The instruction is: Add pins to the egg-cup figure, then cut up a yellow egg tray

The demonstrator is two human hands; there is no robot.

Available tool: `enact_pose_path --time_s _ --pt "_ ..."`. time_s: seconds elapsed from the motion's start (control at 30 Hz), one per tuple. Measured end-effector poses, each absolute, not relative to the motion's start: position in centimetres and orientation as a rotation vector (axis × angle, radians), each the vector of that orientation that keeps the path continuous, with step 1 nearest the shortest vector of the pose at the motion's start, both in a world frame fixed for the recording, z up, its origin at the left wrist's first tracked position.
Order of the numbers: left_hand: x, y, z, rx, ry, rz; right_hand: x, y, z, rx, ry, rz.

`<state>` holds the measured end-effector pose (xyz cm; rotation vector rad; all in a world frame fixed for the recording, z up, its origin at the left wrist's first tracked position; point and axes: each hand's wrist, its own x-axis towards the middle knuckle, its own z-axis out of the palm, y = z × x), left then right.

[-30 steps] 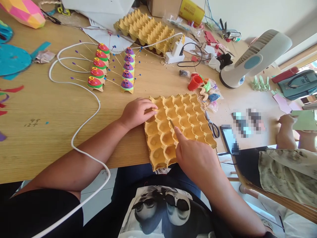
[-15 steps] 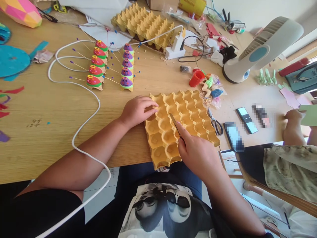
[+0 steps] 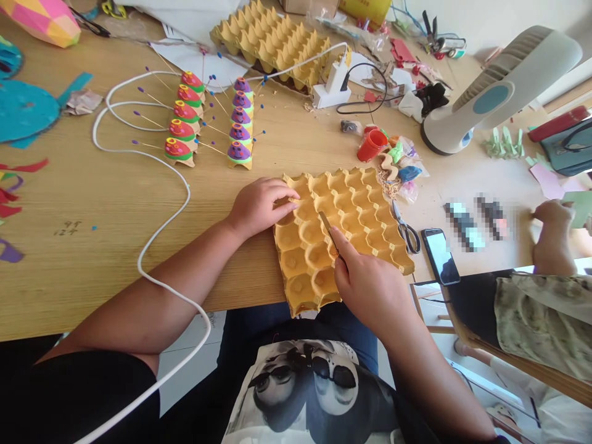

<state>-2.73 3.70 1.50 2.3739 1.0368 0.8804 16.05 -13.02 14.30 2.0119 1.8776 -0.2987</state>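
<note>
A yellow cardboard egg tray lies at the table's front edge, its near left corner jutting past it. My left hand grips the tray's left side, thumb and fingertips curled over the outer cups. My right hand is closed around a craft knife, its index finger laid along the tool. The knife's narrow blade points up and left, down among the cups; its handle is mostly hidden in my palm. Scissors lie just right of the tray.
Painted egg-carton caterpillars in red and purple stand behind, pins sticking out. A second egg tray, a power adapter, a red cup, a fan and a phone surround the work. A white cable crosses my left forearm.
The view has shifted slightly, moving the scene a little to the right. My hands, the knife and the tray keep nearly the same arrangement. At right, another person's hand and green paper have moved a little.
</note>
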Motion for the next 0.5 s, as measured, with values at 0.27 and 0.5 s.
enact_pose_path --time_s 0.27,0.5 --pt "-2.73 3.66 1.56 2.374 1.039 0.875 15.80 -13.08 14.01 2.014 1.873 -0.270" --pt "-2.77 3.65 1.64 2.372 1.030 0.864 16.22 -13.04 13.99 2.057 1.914 -0.309"
